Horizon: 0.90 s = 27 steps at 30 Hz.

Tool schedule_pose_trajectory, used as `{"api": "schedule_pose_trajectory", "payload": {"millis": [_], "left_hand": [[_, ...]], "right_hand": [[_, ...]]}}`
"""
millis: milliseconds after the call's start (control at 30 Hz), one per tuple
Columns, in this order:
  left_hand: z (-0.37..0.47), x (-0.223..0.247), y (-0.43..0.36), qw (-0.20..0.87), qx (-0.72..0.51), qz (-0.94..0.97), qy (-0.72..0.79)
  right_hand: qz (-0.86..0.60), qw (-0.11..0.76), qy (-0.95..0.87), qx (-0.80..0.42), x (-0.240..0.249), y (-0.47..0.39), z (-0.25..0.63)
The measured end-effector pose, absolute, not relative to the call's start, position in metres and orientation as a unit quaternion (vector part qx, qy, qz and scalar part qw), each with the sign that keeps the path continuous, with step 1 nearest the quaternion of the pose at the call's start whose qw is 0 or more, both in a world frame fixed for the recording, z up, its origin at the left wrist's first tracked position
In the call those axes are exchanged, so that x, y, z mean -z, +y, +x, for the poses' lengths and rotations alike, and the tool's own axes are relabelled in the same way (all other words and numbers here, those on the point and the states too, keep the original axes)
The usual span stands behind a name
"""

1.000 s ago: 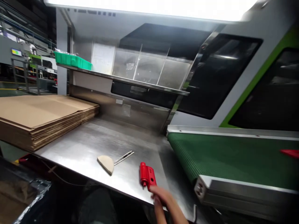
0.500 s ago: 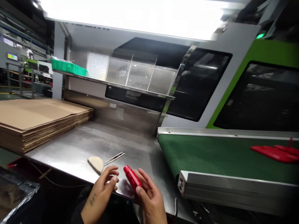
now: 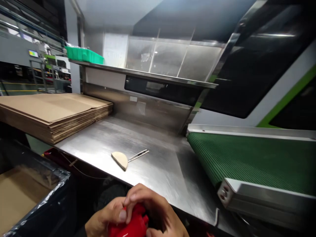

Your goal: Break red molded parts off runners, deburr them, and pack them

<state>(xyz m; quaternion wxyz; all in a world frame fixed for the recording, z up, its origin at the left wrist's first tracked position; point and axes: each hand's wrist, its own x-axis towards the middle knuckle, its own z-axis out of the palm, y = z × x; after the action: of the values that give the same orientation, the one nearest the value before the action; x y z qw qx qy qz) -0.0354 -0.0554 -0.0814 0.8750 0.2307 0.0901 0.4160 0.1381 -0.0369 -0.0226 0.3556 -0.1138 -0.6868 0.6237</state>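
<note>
Red part [image 3: 132, 225] between fingers [image 3: 138, 197] of both hands.

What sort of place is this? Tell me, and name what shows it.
Most likely a factory packing station. A green conveyor belt runs out beside a steel worktable, a stack of flat cardboard sheets lies on it, and both hands hold a red plastic part.

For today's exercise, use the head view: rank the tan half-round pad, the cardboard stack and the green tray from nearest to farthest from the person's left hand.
Measured from the left hand, which holds a red part together with the right hand:
1. Tan half-round pad, on the steel table just beyond the hands.
2. Cardboard stack, at the table's far left.
3. Green tray, up on the rear shelf, left.
</note>
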Motion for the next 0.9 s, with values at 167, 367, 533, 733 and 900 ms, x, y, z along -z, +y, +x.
{"api": "schedule_pose_trajectory", "payload": {"millis": [167,367,533,733,900], "left_hand": [[-0.047,0.085,-0.062,0.851,-0.461,0.174,0.18],[-0.055,0.075,-0.064,0.801,-0.551,0.085,0.217],[-0.059,0.061,-0.05,0.77,-0.588,0.127,0.211],[-0.063,0.047,-0.02,0.761,-0.607,0.144,0.178],[-0.055,0.051,-0.019,0.759,-0.614,0.123,0.178]], "right_hand": [[-0.184,0.381,-0.779,-0.463,0.021,0.014,0.124],[-0.411,0.211,-0.859,-0.218,0.021,0.122,0.113],[-0.44,0.097,-0.882,-0.136,0.034,0.142,0.106],[-0.478,0.079,-0.875,-0.025,0.026,0.137,0.116],[-0.584,0.123,-0.802,-0.009,0.017,0.133,0.127]]}}
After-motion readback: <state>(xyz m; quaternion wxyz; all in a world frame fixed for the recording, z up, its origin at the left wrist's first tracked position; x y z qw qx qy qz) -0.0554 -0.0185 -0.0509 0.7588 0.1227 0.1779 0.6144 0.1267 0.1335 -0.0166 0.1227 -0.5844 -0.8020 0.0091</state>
